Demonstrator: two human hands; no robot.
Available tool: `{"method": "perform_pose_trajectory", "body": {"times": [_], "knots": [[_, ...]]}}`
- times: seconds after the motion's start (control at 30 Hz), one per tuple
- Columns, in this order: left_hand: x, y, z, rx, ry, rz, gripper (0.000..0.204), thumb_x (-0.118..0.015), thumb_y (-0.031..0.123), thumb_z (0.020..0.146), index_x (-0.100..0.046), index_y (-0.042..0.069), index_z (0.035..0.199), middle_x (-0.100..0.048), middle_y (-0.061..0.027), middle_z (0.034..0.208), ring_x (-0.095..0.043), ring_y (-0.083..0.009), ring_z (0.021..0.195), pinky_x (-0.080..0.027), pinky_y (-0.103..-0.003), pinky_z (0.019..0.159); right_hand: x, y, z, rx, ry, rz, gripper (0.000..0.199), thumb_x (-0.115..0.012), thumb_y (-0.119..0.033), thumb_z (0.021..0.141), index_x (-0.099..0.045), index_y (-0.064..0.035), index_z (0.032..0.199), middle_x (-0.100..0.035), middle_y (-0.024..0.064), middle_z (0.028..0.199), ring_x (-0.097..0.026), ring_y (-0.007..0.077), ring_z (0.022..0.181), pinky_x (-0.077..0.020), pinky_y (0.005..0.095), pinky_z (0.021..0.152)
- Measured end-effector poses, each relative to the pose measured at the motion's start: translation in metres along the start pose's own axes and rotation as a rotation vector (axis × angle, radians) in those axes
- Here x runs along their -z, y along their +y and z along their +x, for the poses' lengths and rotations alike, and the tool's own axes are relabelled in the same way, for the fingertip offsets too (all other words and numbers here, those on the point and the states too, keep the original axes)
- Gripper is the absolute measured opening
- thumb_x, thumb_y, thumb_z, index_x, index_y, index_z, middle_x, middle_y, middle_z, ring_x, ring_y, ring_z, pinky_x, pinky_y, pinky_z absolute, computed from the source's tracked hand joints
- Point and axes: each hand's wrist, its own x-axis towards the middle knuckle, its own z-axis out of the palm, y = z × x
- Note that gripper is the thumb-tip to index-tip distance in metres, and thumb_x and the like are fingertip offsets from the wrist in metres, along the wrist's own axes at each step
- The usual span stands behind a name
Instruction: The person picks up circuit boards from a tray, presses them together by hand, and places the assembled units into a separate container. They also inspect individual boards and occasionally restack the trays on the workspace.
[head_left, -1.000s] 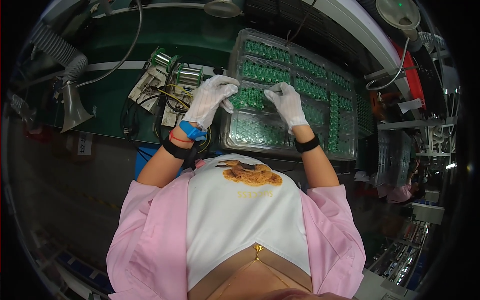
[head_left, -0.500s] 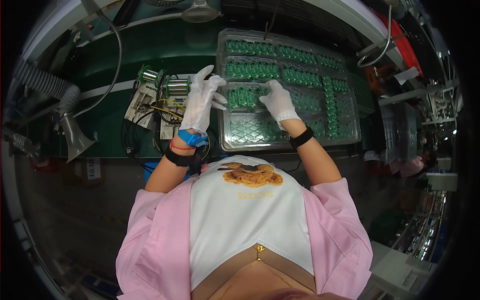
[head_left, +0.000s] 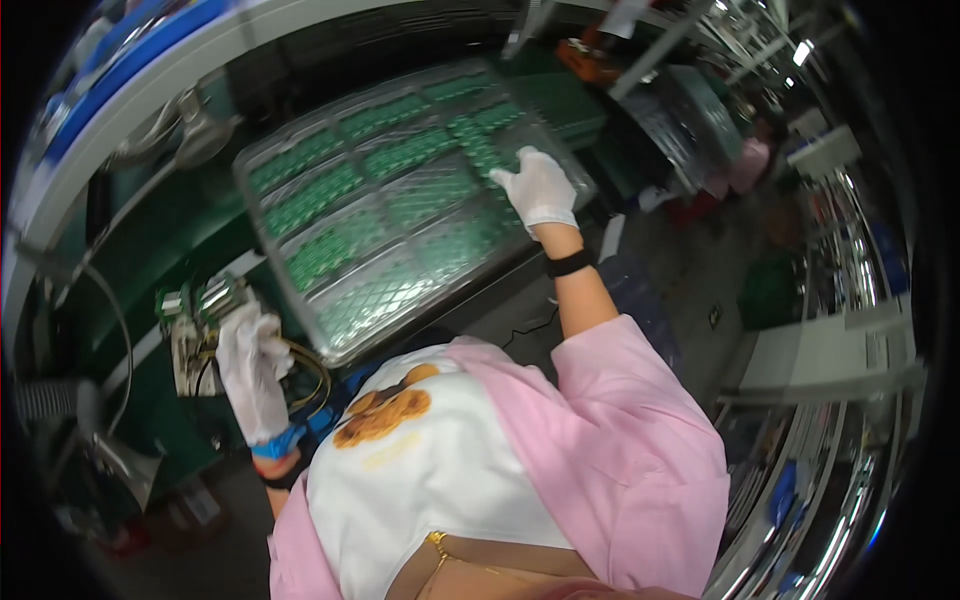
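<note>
A large clear plastic tray (head_left: 330,345) with compartments lies tilted across my view. Small green circuit boards (head_left: 410,150) stand in rows in it. Over the tray's right part is my right hand (head_left: 543,190), in a white glove, thumb stretched apart from the fingers; nothing shows between them. It is nearest a column of boards (head_left: 478,148). My left hand (head_left: 254,372), also gloved, with a blue wrist strap (head_left: 277,442), is in front of the solder wire spools (head_left: 222,296). Its fingers look bent but are blurred, and whether they hold anything is hidden.
Left of the tray, a pale spool stand (head_left: 190,352) and yellow and black cables (head_left: 312,378) sit on the green bench (head_left: 225,225). Metal fume hoods (head_left: 203,138) hang at the upper left and lower left. Another person's pink sleeve (head_left: 742,165) shows far right.
My view has turned, so the tray appears slanted and further left. My right hand has gone from the tray's middle to its right part. My left hand is now in front of the spools.
</note>
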Motion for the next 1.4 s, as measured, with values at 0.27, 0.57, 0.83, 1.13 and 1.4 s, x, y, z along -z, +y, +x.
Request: {"method": "perform_pose_trajectory", "body": {"times": [0.27,0.57,0.83,1.13,1.4], "knots": [[-0.089,0.020,-0.027,-0.046,-0.178,0.122,0.041,-0.052,0.033,0.096,-0.054,-0.001,0.118,-0.059,-0.0045,0.085,-0.048,-0.0075,0.061,-0.040,-0.020,0.056,-0.049,0.102,0.020,-0.025,-0.145,0.102,0.059,-0.073,-0.046,0.072,-0.064,0.0023,0.105,-0.064,0.0221,0.103,-0.062,0.0346,0.098,-0.0495,0.0409,0.084],[-0.233,0.062,-0.022,-1.161,-0.308,0.982,0.045,-0.075,0.010,0.064,-0.062,0.007,0.107,-0.064,-0.0138,0.103,-0.065,-0.0265,0.093,-0.045,-0.042,0.096,0.075,0.062,-0.062,0.849,-0.076,-0.041,0.032,-0.068,-0.030,0.079,-0.065,-0.0011,0.093,-0.066,0.0172,0.088,-0.064,0.0285,0.075,-0.0524,0.0362,0.067],[-0.234,0.024,-0.029,-0.616,-0.548,1.051,0.020,-0.069,0.014,0.073,-0.057,0.003,0.085,-0.059,-0.0107,0.076,-0.059,-0.0321,0.073,-0.048,-0.040,0.081,0.104,0.066,-0.051,0.984,0.369,0.475,0.032,-0.079,-0.024,0.067,-0.064,-0.0069,0.089,-0.062,0.0074,0.086,-0.055,0.0205,0.062,-0.0462,0.0313,0.056],[-0.212,-0.002,-0.051,-0.544,-0.278,0.831,0.025,-0.069,0.020,0.078,-0.060,0.000,0.090,-0.061,-0.0147,0.079,-0.059,-0.0355,0.076,-0.046,-0.042,0.066,0.031,0.061,-0.044,1.108,-0.072,0.706,0.025,-0.078,-0.016,0.070,-0.064,-0.0026,0.085,-0.062,0.0090,0.084,-0.059,0.0260,0.072,-0.0470,0.0341,0.063],[-0.153,-0.008,-0.055,-0.413,-0.495,0.755,0.034,-0.070,0.029,0.079,-0.064,0.004,0.101,-0.064,-0.0153,0.093,-0.061,-0.0335,0.082,-0.049,-0.042,0.067,0.023,0.000,-0.042,1.340,-0.348,0.770,0.017,-0.075,-0.014,0.073,-0.063,-0.0082,0.083,-0.060,0.0080,0.083,-0.058,0.0251,0.074,-0.0464,0.0335,0.065]]}}
